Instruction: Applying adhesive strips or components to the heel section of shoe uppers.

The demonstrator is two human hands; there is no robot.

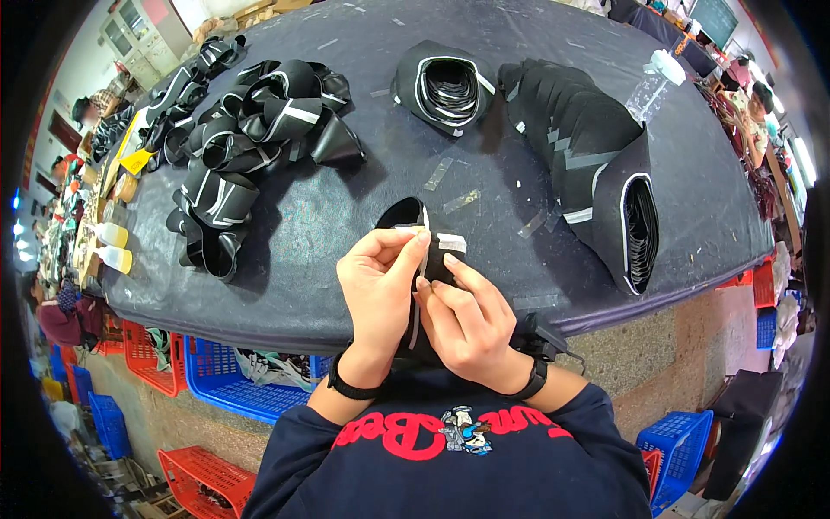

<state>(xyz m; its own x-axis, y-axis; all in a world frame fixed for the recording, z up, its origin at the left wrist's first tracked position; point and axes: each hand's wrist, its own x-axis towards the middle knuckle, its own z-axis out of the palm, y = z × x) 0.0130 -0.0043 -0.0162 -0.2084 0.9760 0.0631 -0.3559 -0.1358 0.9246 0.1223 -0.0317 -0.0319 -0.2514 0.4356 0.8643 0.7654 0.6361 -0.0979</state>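
Close to the table's near edge, I hold a curved black material piece with a whitish strip along its edge. My left hand pinches the piece's upper edge between thumb and fingers, at the pale strip. Just to the right and slightly lower, my right hand is closed on the same piece, its fingertips at the strip. A white tape patch shows on the black surface above the right fingers. The lower part of the piece is partly hidden behind my hands.
On the dark table lie a heap of looped black pieces, a nested roll, a long nested stack and a clear bottle. Blue and red crates stand below. People sit at the far sides.
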